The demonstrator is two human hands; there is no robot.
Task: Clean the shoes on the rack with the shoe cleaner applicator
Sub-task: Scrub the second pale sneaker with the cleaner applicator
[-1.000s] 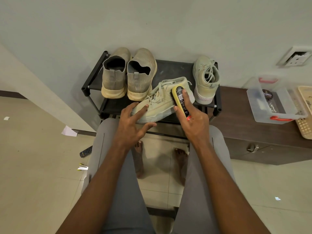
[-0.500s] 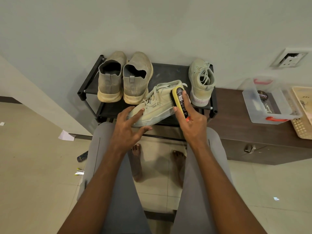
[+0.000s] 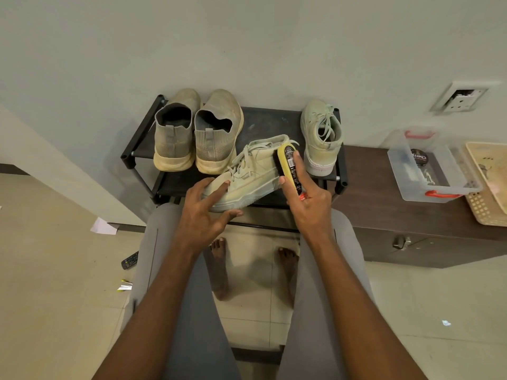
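Note:
A pale green lace-up sneaker [image 3: 252,174] lies across the front of the black shoe rack [image 3: 137,152], toe toward the left. My left hand [image 3: 203,212] holds its toe end, fingers over the top and thumb under the sole. My right hand [image 3: 304,198] grips a yellow shoe cleaner applicator [image 3: 288,165] with a black label, its dark brush side pressed against the sneaker's heel side. The matching green sneaker [image 3: 322,135] stands upright at the rack's right end. A pair of grey knit slip-on shoes [image 3: 197,133] stands on the left of the rack.
A dark wooden cabinet [image 3: 384,215] stands to the right of the rack, carrying a clear plastic box [image 3: 433,171] with red latches and a beige basket [image 3: 491,193]. A remote [image 3: 129,260] and paper scraps lie on the tiled floor at left. My knees sit close under the rack's front.
My right hand has slid the applicator slightly along the sneaker's heel side. The left hand keeps its hold on the toe. The camera has tilted a little.

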